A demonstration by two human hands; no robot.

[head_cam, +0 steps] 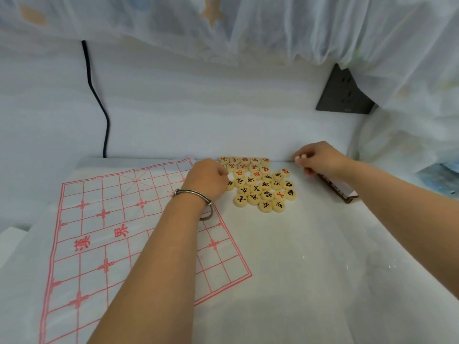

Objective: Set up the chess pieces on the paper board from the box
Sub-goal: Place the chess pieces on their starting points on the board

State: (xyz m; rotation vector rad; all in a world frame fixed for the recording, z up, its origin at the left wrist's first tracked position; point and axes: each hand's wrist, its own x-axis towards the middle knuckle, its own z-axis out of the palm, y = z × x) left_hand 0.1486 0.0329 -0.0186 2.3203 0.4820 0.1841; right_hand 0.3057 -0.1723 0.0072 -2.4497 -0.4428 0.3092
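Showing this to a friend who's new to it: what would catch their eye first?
Probably the cluster of round chess pieces with red and black characters, on the white table just right of the paper board. Then that board's red grid at the left, and the left hand, a bangle on its wrist, at the cluster's left edge.

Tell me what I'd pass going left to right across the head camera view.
Black cable → paper board → left hand at the board's right edge → chess pieces in a cluster → right hand. The box under the right forearm overlaps it, so it's left out.
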